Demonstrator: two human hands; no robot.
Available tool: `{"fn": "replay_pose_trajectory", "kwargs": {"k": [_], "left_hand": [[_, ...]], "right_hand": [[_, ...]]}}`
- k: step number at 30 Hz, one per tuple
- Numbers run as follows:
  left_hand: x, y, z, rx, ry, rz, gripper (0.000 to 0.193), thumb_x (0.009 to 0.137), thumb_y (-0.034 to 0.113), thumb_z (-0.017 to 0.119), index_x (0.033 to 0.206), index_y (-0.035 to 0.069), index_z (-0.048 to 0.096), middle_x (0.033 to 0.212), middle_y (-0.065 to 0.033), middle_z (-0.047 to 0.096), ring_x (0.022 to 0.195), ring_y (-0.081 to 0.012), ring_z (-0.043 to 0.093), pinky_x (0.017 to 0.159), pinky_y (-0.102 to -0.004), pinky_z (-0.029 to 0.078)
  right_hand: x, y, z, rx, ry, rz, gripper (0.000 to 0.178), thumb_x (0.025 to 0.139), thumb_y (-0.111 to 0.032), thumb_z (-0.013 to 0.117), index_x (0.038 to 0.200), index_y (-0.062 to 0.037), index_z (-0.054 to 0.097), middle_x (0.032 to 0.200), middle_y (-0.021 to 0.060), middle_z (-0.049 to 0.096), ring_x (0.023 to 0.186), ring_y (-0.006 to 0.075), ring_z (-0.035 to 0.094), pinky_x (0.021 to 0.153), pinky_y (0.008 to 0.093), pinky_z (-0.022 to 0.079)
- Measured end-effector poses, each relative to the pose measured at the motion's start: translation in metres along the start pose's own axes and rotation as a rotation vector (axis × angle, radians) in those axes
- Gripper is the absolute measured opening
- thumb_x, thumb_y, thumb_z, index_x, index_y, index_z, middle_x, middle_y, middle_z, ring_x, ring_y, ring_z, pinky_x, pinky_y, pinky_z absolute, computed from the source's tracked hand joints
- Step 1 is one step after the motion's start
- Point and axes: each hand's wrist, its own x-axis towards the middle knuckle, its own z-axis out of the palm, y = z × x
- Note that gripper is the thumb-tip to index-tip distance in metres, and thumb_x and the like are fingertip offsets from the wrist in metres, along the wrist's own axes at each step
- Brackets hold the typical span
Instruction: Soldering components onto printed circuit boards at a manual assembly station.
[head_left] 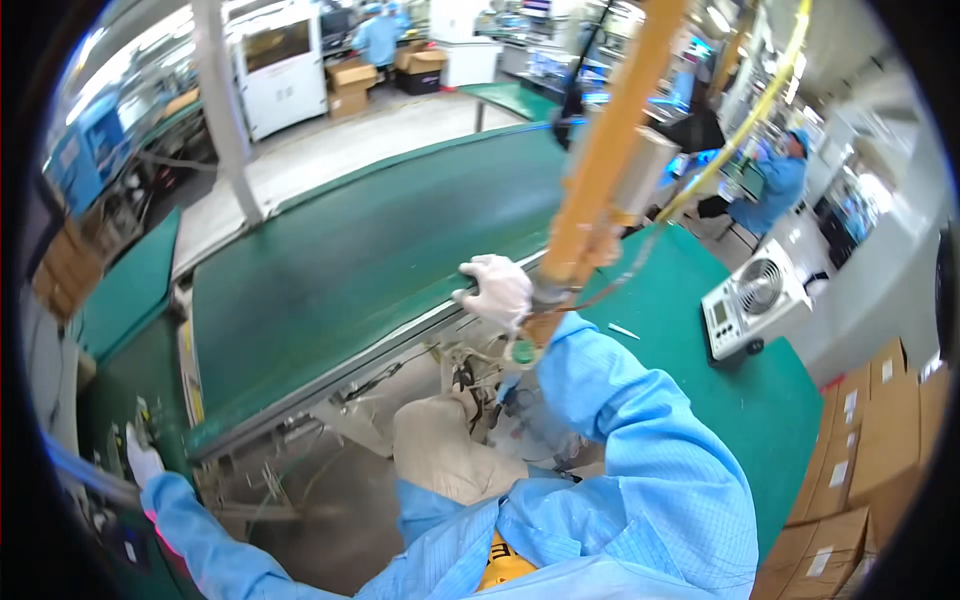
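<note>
My right hand (498, 290), in a white glove, is at the near edge of a long green conveyor belt (380, 235), beside an orange post (590, 170). Its fingers are loosely bent and apart, with nothing seen in them. Far to the left, my gloved left hand (145, 458) reaches over a dark green surface (145, 375). Its fingers look closed at a small dark and yellowish piece (147, 418), too small to name. Both arms wear light blue sleeves.
A white device with a round fan grille (760, 287) and a thin white stick (624, 331) lie on the green table (690, 400) at the right. Cardboard boxes (855, 440) stack beyond it. A yellow hose (745, 130) hangs by the post. A person in blue (770, 190) sits back right.
</note>
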Motion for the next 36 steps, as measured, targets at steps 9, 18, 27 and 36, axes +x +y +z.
{"fn": "replay_pose_trajectory", "kwargs": {"k": [9, 18, 27, 36], "left_hand": [[-0.01, 0.207, 0.04, 0.444, -0.049, -0.187, 0.068, 0.074, -0.008, 0.045, 0.139, 0.014, 0.042, 0.138, -0.0169, 0.045, 0.126, -0.0354, 0.042, 0.108, -0.0415, 0.034], [-0.066, 0.423, 0.093, 0.074, -0.089, 0.406, 0.061, 0.08, 0.012, 0.067, 0.137, 0.014, 0.045, 0.139, -0.0188, 0.045, 0.129, -0.0367, 0.042, 0.108, -0.0409, 0.035], [-0.12, 0.533, 0.146, -0.039, -0.263, 0.653, 0.054, 0.083, 0.033, 0.068, 0.129, 0.008, 0.053, 0.13, -0.0214, 0.053, 0.122, -0.0391, 0.048, 0.1, -0.0452, 0.042], [-0.145, 0.604, 0.081, -0.379, -0.372, 0.836, 0.062, 0.066, 0.028, 0.079, 0.12, 0.007, 0.055, 0.121, -0.0197, 0.055, 0.112, -0.0382, 0.054, 0.093, -0.0445, 0.046]], "right_hand": [[-0.017, -0.009, -0.016, -0.77, 0.121, -0.28, 0.039, 0.077, -0.039, 0.064, 0.094, -0.0043, 0.069, 0.094, 0.0144, 0.065, 0.096, 0.0308, 0.061, 0.088, 0.037, 0.047], [-0.008, -0.031, -0.018, -0.811, -0.1, -0.036, 0.05, 0.074, -0.043, 0.066, 0.106, -0.0045, 0.069, 0.106, 0.0149, 0.064, 0.103, 0.0286, 0.059, 0.094, 0.035, 0.045], [-0.02, -0.025, -0.03, -0.769, 0.03, -0.177, 0.04, 0.075, -0.038, 0.071, 0.101, -0.0079, 0.071, 0.104, 0.0114, 0.063, 0.105, 0.0278, 0.058, 0.092, 0.0362, 0.047], [-0.011, -0.043, -0.045, -0.837, -0.085, -0.138, 0.032, 0.075, -0.033, 0.07, 0.095, -0.0083, 0.073, 0.097, 0.0148, 0.065, 0.098, 0.0316, 0.06, 0.087, 0.0393, 0.048]]}}
